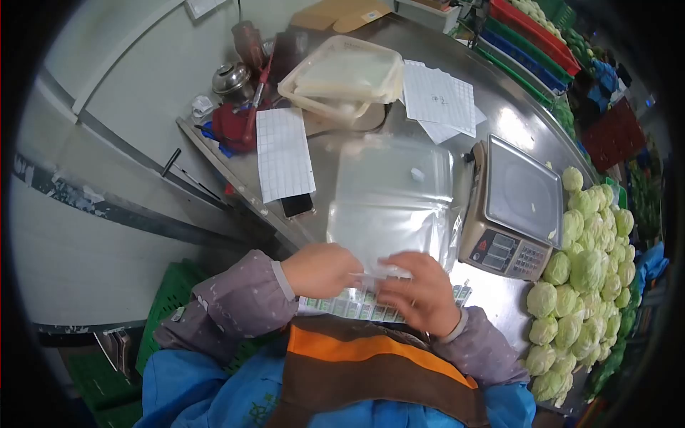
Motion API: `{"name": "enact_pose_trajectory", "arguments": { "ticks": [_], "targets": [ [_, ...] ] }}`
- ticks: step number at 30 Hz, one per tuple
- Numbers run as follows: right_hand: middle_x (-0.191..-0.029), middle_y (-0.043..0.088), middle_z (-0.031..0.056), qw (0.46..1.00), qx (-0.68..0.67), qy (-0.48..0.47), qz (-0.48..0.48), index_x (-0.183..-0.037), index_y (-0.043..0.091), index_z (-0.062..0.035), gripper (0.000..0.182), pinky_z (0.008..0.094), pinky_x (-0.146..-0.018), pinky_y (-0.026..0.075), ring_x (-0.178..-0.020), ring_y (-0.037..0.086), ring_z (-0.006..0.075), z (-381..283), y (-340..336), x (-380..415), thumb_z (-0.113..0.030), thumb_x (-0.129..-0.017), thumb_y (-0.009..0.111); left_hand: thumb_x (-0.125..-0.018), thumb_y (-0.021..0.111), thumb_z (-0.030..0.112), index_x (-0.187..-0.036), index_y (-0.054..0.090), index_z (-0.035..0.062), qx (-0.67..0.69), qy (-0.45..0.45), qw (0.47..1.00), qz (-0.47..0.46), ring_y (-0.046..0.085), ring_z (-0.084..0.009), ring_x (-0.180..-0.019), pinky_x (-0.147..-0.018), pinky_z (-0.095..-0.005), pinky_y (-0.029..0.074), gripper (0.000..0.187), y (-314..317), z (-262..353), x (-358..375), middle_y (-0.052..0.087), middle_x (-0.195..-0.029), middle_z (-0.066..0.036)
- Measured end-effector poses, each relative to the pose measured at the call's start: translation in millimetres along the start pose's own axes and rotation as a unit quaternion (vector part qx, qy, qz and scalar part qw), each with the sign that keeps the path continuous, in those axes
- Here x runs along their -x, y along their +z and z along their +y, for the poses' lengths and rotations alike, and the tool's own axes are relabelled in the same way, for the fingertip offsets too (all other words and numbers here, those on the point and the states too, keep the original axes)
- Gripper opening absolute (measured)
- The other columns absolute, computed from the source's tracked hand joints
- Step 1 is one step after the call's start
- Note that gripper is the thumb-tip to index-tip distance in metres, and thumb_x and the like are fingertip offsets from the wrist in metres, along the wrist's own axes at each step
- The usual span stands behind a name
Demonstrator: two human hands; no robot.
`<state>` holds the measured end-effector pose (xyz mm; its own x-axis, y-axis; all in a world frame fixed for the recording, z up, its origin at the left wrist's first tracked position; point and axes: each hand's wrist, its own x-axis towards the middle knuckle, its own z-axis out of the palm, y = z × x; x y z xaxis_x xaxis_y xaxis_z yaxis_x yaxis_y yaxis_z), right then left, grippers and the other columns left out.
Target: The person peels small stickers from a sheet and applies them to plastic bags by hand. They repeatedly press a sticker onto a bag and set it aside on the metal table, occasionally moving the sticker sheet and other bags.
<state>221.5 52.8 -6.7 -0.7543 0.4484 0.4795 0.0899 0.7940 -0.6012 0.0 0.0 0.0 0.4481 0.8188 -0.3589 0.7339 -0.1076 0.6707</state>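
Observation:
A stack of clear plastic bags (389,178) lies flat on the metal table in front of me. At its near edge my left hand (322,271) is closed, its fingertips pinching the edge of a clear plastic bag. My right hand (421,291) is just beside it, fingers bent and smeared by motion. A thin whitish strip spans the gap between both hands; whether it is bag film or a label I cannot make out. Beneath the hands lies a sheet of small green-and-white labels (349,308), partly covered by them.
A scale (524,189) stands right of the bags, with piled cabbages (585,271) beyond it. Left are a paper sheet (284,153) and a phone (297,205). Behind sit a plastic basket (342,71), more papers (439,96) and a metal pot (232,78).

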Motion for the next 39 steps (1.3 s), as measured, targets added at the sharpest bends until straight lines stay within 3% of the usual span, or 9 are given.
{"name": "enact_pose_trajectory", "arguments": {
  "ticks": [3,7,13,15,21,27,35,37,39],
  "targets": [
    [-0.092,0.063,0.0062,0.99,-0.034,0.134,-0.002,-0.1,0.064,-0.008,0.038,0.0361,-0.07,0.046,-0.082,0.058,0.0261,-1,1,-5,-0.005,-0.063,0.072,-0.085,0.057,0.023,-0.091,0.066,0.008,-0.024,-0.003,1.0,0.009,0.059,-0.0372,-0.075,-0.065,-0.0451,0.045,0.018,-4,0,5,0.062,-0.077,-0.017],
    [-0.082,0.06,0.006,0.989,0.096,-0.103,-0.054,-0.099,0.064,-0.0059,0.036,0.0357,-0.067,0.044,-0.07,0.055,0.0239,-6,-11,6,-0.003,-0.064,0.074,-0.085,0.057,0.022,-0.09,0.066,0.0088,-0.002,0.008,1.0,0.023,0.059,-0.0375,-0.073,-0.064,-0.0457,0.044,0.017,1,-3,-2,0.061,-0.076,-0.017],
    [-0.104,0.06,0.0137,0.966,-0.085,0.244,-0.004,-0.115,0.055,-0.0036,0.054,0.0358,-0.073,0.05,-0.087,0.062,0.0259,-5,-11,10,0.007,-0.065,0.073,-0.085,0.057,0.022,-0.092,0.067,0.011,-0.016,0.002,1.0,0.025,0.059,-0.0371,-0.073,-0.064,-0.0449,0.045,0.016,3,0,-2,0.062,-0.076,-0.016],
    [-0.108,0.056,0.0126,0.996,0.012,0.017,-0.09,-0.117,0.056,-0.0081,0.054,0.0378,-0.079,0.047,-0.092,0.058,0.0321,0,-15,18,0.01,-0.066,0.061,-0.085,0.058,0.022,-0.092,0.067,0.0113,-0.019,0.004,0.999,0.037,0.059,-0.037,-0.073,-0.064,-0.0447,0.045,0.016,2,0,-3,0.062,-0.075,-0.016],
    [-0.136,0.033,0.0147,0.916,-0.307,0.256,0.029,-0.133,0.034,-0.0055,0.082,0.0345,-0.086,0.05,-0.111,0.051,0.0276,7,-23,11,0.016,-0.063,0.07,-0.085,0.057,0.024,-0.093,0.067,0.0121,-0.021,-0.001,0.999,0.026,0.06,-0.0366,-0.072,-0.064,-0.0445,0.045,0.017,4,-1,-3,0.062,-0.075,-0.016],
    [-0.126,0.043,0.0151,0.995,-0.003,0.059,-0.081,-0.12,0.052,-0.0053,0.055,0.0328,-0.073,0.05,-0.088,0.057,0.0227,-2,-27,14,0.019,-0.072,0.056,-0.082,0.059,0.021,-0.086,0.067,0.0051,0.011,-0.023,0.999,0.026,0.06,-0.0379,-0.073,-0.069,-0.0462,0.047,0.018,1,-6,-4,0.062,-0.076,-0.019],
    [-0.121,0.041,0.0106,0.861,-0.255,0.316,0.305,-0.137,0.026,-0.0097,0.086,0.0261,-0.07,0.052,-0.095,0.049,0.0182,95,11,57,0.014,-0.065,0.065,-0.066,0.075,0.012,-0.097,0.062,0.0049,-0.213,-0.125,0.92,0.303,0.058,-0.0312,-0.089,-0.079,-0.0381,0.045,0.034,-107,-105,-1,0.061,-0.09,-0.014],
    [-0.119,0.04,0.0097,0.854,-0.233,0.349,0.309,-0.137,0.028,-0.0097,0.084,0.0261,-0.071,0.051,-0.094,0.049,0.0176,124,38,71,0.015,-0.065,0.064,-0.058,0.08,0.01,-0.098,0.06,0.0083,-0.116,0.054,0.911,0.392,0.055,-0.0305,-0.095,-0.083,-0.0385,0.043,0.045,-76,-88,-27,0.059,-0.098,-0.011],
    [-0.117,0.041,0.0089,0.867,-0.194,0.374,0.265,-0.135,0.03,-0.009,0.083,0.0266,-0.071,0.052,-0.092,0.05,0.0173,126,63,62,0.016,-0.064,0.064,-0.055,0.081,0.011,-0.097,0.058,0.0096,-0.024,0.044,0.981,0.185,0.055,-0.0308,-0.097,-0.084,-0.039,0.043,0.049,-10,-90,-55,0.057,-0.102,-0.012]
  ]
}}
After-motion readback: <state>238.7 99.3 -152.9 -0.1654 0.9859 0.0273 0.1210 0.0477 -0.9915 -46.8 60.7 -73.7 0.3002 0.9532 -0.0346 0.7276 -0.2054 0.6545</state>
